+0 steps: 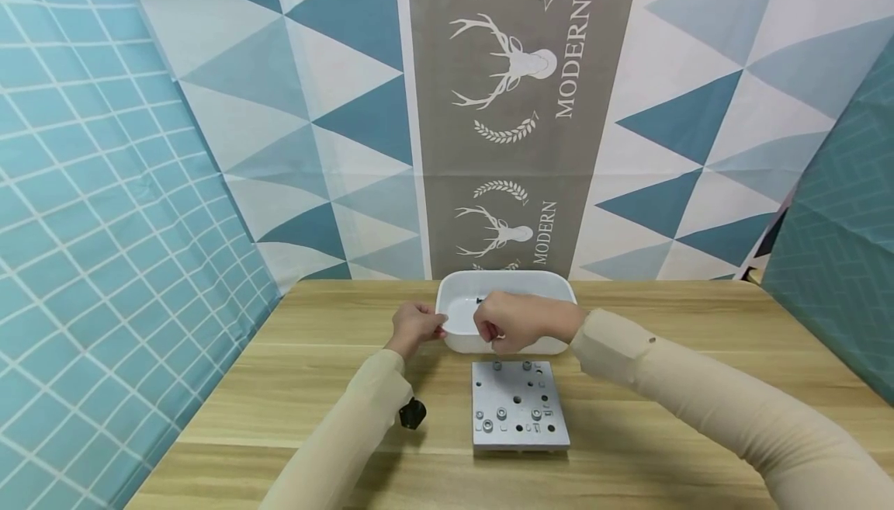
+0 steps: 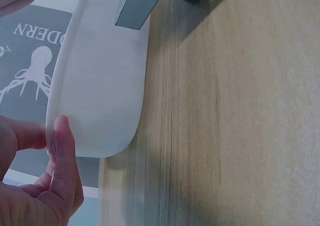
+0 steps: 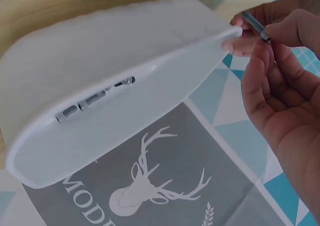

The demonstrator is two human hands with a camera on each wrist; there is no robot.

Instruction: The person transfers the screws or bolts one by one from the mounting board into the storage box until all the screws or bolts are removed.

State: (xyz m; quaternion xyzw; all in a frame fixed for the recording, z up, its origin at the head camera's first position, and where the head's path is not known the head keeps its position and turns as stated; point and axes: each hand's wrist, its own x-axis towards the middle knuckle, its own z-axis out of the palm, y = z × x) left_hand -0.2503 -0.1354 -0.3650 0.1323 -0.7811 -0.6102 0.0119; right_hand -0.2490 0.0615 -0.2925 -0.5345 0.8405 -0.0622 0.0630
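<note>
A white plastic basin (image 1: 461,341) with rounded corners stands at the back of the table. My left hand (image 1: 414,325) pinches its left rim between thumb and fingers, as the left wrist view also shows. Above the basin's front rim is my right hand (image 1: 515,321). In the right wrist view its thumb and fingers pinch a metal bolt (image 3: 256,25) by the head end, with the threaded shank sticking out. Several more bolts (image 3: 92,100) lie inside the basin. The head view hides the held bolt behind the right hand.
In front of the basin sits a silver metal plate (image 1: 499,393) with holes and several bolts standing in it. A black object (image 1: 413,414) shows by the left forearm. Patterned cloth (image 1: 349,106) hangs behind the wooden table (image 1: 279,393).
</note>
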